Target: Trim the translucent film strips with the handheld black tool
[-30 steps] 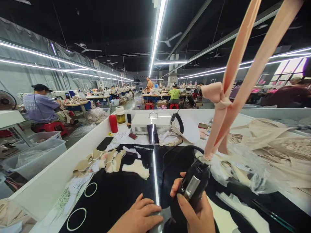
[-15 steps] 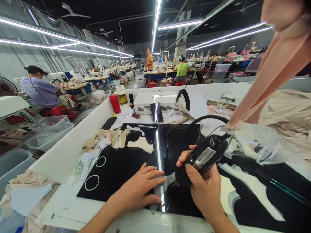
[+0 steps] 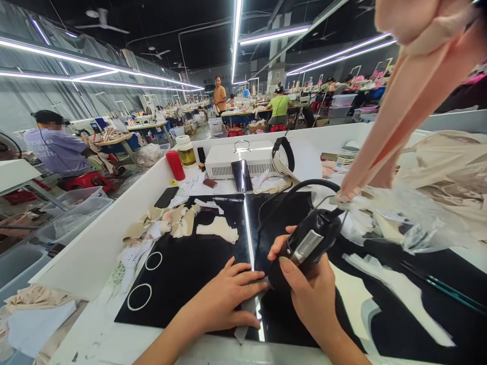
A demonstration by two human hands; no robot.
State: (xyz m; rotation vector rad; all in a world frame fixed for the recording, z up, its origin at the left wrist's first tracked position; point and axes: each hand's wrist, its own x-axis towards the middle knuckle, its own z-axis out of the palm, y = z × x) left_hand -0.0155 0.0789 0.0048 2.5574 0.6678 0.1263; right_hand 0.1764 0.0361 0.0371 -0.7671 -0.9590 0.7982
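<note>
My right hand (image 3: 308, 299) is wrapped round a black corded power tool (image 3: 310, 246) with a silver plate on its side. The tool leans over the black tabletop panel (image 3: 182, 284); its lower end is dark and partly hidden by my fingers. Flat, with fingers spread, my left hand (image 3: 228, 296) presses on a thin greyish translucent piece (image 3: 249, 305), fingertips close to the tool's lower end. Beyond it lies a cream cut piece (image 3: 217, 229). To the right are another cream piece (image 3: 353, 304) and a long white piece (image 3: 403, 294).
Two white rings (image 3: 139, 297) are on the panel's left. Fabric scraps (image 3: 182, 220) lie behind them. A white vented box (image 3: 238, 162) with a phone (image 3: 242, 176) against it stands at the back. Pink fabric (image 3: 411, 101) hangs at right. Several people work at tables beyond.
The tool and my right hand have shifted slightly left, bringing the tool's lower end nearer my left fingertips. My left hand stays flat. The camera view has turned a little.
</note>
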